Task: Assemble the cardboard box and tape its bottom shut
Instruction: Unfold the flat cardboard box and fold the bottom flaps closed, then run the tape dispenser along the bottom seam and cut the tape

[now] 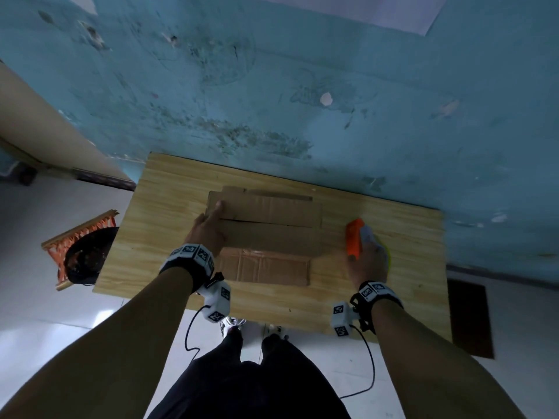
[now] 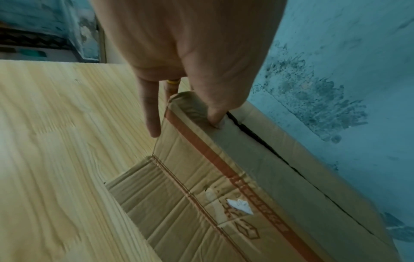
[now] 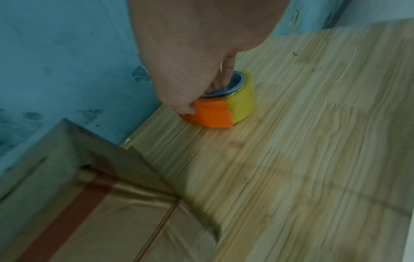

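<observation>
The cardboard box stands upside down on the wooden table, its two bottom flaps folded shut with a seam between them. My left hand lies on the box's left end, thumb pressing the flap top and straight fingers down its side. To the right of the box my right hand grips a tape roll in an orange dispenser, fingers hooked inside the yellowish roll, which touches the table.
One loose flap lies flat on the table toward me. A teal wall rises directly behind the table. On the floor at left sits an orange-and-wood stool with a dark object on it. Cables hang from my wrist cameras.
</observation>
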### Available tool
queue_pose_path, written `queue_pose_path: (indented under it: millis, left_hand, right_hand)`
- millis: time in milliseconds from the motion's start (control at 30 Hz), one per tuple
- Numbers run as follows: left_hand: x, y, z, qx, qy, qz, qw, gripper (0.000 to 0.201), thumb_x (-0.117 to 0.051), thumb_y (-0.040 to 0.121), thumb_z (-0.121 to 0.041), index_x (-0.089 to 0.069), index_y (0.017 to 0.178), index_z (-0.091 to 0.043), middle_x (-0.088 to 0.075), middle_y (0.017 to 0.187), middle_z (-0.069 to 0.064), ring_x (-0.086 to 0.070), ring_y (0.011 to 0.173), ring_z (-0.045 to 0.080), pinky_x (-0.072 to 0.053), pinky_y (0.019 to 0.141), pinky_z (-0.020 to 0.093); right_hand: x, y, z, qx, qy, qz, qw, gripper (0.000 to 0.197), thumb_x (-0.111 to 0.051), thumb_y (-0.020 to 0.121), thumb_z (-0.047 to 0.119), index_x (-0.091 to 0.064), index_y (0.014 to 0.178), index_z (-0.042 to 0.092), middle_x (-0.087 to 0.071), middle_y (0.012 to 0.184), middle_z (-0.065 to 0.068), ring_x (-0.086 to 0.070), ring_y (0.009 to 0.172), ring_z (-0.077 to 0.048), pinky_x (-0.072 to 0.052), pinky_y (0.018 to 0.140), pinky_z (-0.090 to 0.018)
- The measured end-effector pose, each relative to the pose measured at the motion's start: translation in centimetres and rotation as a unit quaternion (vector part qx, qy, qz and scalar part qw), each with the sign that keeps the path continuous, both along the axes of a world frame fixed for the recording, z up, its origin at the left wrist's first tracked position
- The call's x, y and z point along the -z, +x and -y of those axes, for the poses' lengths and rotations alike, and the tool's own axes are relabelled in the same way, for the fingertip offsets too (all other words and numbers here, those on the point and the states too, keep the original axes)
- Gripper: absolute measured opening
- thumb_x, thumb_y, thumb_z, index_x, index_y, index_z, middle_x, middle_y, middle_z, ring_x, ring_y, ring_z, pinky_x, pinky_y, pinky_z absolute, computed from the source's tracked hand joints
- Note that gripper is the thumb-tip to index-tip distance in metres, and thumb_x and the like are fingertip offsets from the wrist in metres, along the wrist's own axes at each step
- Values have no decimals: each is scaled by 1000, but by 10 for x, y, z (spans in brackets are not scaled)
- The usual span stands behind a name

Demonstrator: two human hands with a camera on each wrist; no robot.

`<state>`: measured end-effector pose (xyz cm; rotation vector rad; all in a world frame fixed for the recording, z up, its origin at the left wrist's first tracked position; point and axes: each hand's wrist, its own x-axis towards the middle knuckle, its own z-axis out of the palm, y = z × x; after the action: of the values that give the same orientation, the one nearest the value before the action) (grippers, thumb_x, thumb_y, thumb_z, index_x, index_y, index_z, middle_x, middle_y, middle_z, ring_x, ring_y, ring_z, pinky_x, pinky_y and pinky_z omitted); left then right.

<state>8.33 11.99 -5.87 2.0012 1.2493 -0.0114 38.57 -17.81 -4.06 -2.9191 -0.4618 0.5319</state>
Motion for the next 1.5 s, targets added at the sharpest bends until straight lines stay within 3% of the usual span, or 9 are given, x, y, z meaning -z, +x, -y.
queue_pose_path:
  millis: [133,367,533,667,900,1067,1200,1367,1500]
  left_hand:
    - [-24,5,5,-17,-7,-20,1000,87,-57,94,0,-27,156,-52,-36,161,14,-47,140,40,-50,108,49]
    - [-49,9,12,-30,-23,-41,998,86,-55,94,4,-28,159,-47,-37,159,16,-53,131,42,-54,102,46]
    - [-51,9,14,-44,-16,-28,999,82,-53,95,3,-31,159,-44,-42,155,15,-53,130,40,-53,101,42]
    - [-56,12,15,-43,-13,-47,998,82,-50,97,3,-29,159,-46,-46,152,18,-59,121,39,-56,92,40]
    - [-59,16,15,-61,-43,-56,996,81,-50,98,1,-30,156,-52,-45,153,16,-64,111,35,-57,78,36]
    - [-60,13,13,-59,-57,-37,996,79,-50,99,-3,-29,155,-55,-46,150,16,-66,107,35,-57,74,35]
    - [-63,8,13,-38,-60,-20,997,79,-48,99,-4,-26,157,-53,-44,152,15,-61,121,36,-54,86,33]
    - [-55,-6,9,-35,-82,16,996,76,-54,96,-11,-30,157,-50,-48,146,12,-61,116,35,-48,82,30]
    - [-50,-9,6,-36,-80,25,996,72,-58,91,-13,-41,154,-45,-52,138,7,-59,120,33,-51,92,35]
  right_hand:
    - [4,11,3,5,-61,-39,997,64,-67,101,39,-48,151,5,-57,146,-22,-58,130,-44,-51,107,-55]
    - [19,28,-2,-1,-102,-86,991,35,-61,104,32,-63,126,5,-73,92,-12,-72,94,-38,-52,104,-54]
    - [-3,19,-3,57,117,-57,990,37,-66,96,32,-59,127,13,-72,96,-12,-73,80,-36,-63,77,-50]
    - [-59,6,-27,55,299,-77,949,16,-70,95,25,-69,101,11,-70,87,-4,-61,68,-18,-46,61,-29]
    - [-148,-16,-87,-33,437,-100,893,13,-60,82,22,-60,75,11,-48,65,3,-39,54,-6,-34,54,-26]
    - [-174,-42,-150,-126,442,-215,861,36,-56,86,24,-61,90,-12,-60,78,-34,-60,64,-28,-49,51,-27]
    - [-177,-76,-201,-185,388,-273,861,51,-60,82,43,-65,91,-7,-64,84,-39,-64,71,-55,-48,62,-42]
    - [-163,-120,-246,-334,263,-192,884,47,-58,99,61,-61,78,19,-62,68,1,-62,57,-15,-46,56,-29]
    - [-141,-123,-248,-367,152,-166,903,69,-53,89,85,-67,92,18,-73,81,-2,-75,68,-15,-65,64,-35]
